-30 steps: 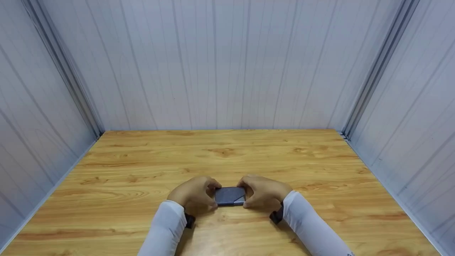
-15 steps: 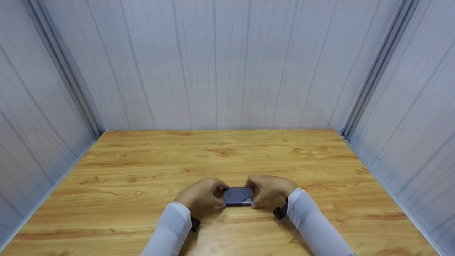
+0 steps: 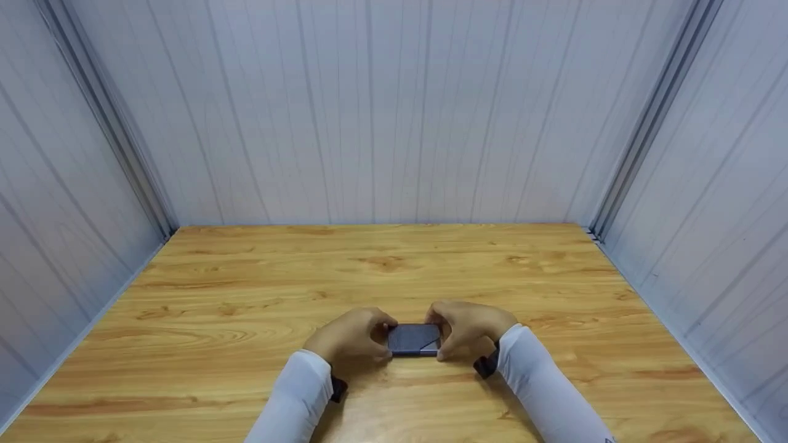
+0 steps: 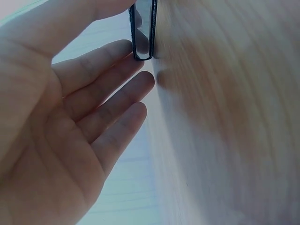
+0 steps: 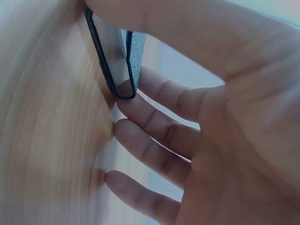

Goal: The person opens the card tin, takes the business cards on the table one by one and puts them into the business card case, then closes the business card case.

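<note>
So both hands are on a small dark case (image 3: 414,339) near the front middle of the wooden table (image 3: 246,295), about centred between the side walls. Left hand (image 3: 351,335) has its left end, right hand (image 3: 471,329) has its right end, and each one pinches it between the thumb and the fingertips, so the case sits snug between the two hands. From the head view it looks like a flat, dark grey rectangle with a lighter wedge at the near right corner. The left wrist view shows the case (image 4: 143,30) edge-on, two thin dark layers joined in a rounded fold, down against the table, with the left hand's fingers (image 4: 101,82) fairly straight and only the uppermost one touching it. The right wrist view gives the same thing from the other side: the case (image 5: 117,61) is slightly open like a V, thumb on top, right hand fingers (image 5: 159,93) loosely bent beneath the fold. White sleeves (image 3: 295,400) cover both forearms, and pale panelled walls (image 3: 381,111) box in the table on three sides.
</note>
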`<state>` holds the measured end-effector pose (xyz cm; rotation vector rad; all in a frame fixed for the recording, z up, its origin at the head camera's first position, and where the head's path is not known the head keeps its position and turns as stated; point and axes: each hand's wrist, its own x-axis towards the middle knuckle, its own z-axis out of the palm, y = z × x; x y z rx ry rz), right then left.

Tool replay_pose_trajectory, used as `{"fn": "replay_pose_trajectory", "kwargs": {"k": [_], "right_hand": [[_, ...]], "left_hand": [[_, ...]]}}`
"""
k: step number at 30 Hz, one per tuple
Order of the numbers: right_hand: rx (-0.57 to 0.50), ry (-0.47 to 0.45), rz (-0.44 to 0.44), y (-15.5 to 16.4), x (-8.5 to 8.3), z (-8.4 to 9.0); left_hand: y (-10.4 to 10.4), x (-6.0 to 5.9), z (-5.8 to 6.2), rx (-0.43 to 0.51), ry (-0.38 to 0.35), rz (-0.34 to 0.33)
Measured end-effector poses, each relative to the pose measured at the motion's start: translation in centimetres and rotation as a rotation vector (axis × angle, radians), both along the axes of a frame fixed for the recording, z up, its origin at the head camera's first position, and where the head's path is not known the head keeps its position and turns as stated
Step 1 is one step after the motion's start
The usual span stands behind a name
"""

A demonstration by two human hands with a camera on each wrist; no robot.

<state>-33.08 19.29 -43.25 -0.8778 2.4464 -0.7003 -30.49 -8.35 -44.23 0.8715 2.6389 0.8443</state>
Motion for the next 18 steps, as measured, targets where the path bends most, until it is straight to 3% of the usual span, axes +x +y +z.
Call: {"fn": "replay_pose_trajectory", "kwargs": {"k": [11, 15, 18], "right_hand": [[-0.085, -0.074, -0.018, 0.8, -0.4, -0.1], [-0.108, -0.028, -0.052, 1.0, -0.6, -0.4], [-0.109, 0.026, -0.091, 1.2, -0.7, -0.6]], "left_hand": [[-1.0, -0.2, -0.2, 0.034, -0.011, 0.012], [-1.6, -0.1, -0.3, 0.032, -0.037, 0.078], [-2.0, -0.2, -0.3, 0.006, -0.017, 0.113]]}}
